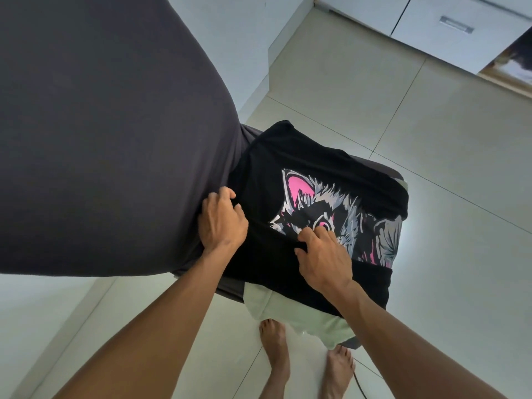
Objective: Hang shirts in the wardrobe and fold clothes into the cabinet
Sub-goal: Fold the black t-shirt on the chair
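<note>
Folding step in hand: black printed shirt [316, 180] lay on a grey seat [394, 172] over a pale green cloth [302, 312]. Left hand [221, 223] fingers gripped its edge; right hand [322, 254] fingers pinched a fold. Next probably needed pulling that fold across flat.

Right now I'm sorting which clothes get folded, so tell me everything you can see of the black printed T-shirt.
The black T-shirt looks like soft knit cloth, printed with a grey, white and pink animal face with pointed ears. It lies spread and partly folded, print up, over a pale green garment on a dark grey surface. The left hand grips its edge beside the dark cover; the right hand pinches a fold near the print.
</note>
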Action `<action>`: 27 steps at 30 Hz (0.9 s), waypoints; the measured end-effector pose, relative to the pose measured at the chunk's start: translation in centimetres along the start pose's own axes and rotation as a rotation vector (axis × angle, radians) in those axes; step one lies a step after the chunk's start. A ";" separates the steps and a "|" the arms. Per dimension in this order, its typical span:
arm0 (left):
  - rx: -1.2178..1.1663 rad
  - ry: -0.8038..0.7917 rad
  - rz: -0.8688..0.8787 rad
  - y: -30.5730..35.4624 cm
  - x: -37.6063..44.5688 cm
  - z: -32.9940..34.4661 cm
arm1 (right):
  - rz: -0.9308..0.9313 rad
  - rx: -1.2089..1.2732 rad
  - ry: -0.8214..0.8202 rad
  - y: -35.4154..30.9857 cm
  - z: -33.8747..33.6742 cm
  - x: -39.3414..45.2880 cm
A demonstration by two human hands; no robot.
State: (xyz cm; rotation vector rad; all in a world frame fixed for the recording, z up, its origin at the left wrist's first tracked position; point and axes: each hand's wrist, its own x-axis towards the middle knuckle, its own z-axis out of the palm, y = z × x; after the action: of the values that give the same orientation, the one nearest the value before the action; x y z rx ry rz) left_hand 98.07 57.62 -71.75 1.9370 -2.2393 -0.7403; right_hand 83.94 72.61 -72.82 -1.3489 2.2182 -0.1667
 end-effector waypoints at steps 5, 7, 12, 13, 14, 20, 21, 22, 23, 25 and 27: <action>0.173 -0.159 0.417 -1.4 -1.5 1.7 | -0.057 -0.099 -0.062 0.2 0.1 0.5; 0.301 -0.207 0.438 -1.5 -1.5 2.3 | -0.019 -0.089 -0.082 0.2 -0.2 1.1; 0.375 -0.125 0.482 1.2 -0.1 2.2 | 0.028 0.061 -0.072 0.9 -1.8 2.8; 0.366 -0.111 0.496 2.1 0.4 2.3 | 0.033 0.072 -0.011 1.5 -2.3 3.3; 0.353 -0.099 0.513 3.1 0.9 2.4 | 0.050 0.079 0.068 2.2 -2.9 3.9; 0.220 -0.157 0.652 11.5 4.1 4.6 | 0.304 0.126 0.323 11.1 -7.9 7.9; 0.211 -0.164 0.672 12.8 4.6 5.1 | 0.329 0.142 0.282 12.8 -8.4 8.3; 0.214 -0.173 0.693 14.2 5.0 5.6 | 0.336 0.147 0.230 14.6 -8.6 8.5; 0.228 -0.180 0.715 15.4 5.4 6.1 | 0.311 0.124 0.194 16.0 -8.6 8.5; 0.307 -0.190 0.765 17.4 6.3 7.0 | 0.209 0.036 0.167 17.6 -8.4 8.3; 0.440 -0.224 0.821 19.5 7.1 8.2 | 0.118 -0.019 0.153 19.0 -8.6 8.6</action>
State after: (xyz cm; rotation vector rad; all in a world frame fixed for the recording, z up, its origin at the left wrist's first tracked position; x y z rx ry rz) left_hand 75.95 54.84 -72.69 0.8478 -3.1654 -0.3647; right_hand 61.61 73.23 -75.71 -1.2477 2.4246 -0.2125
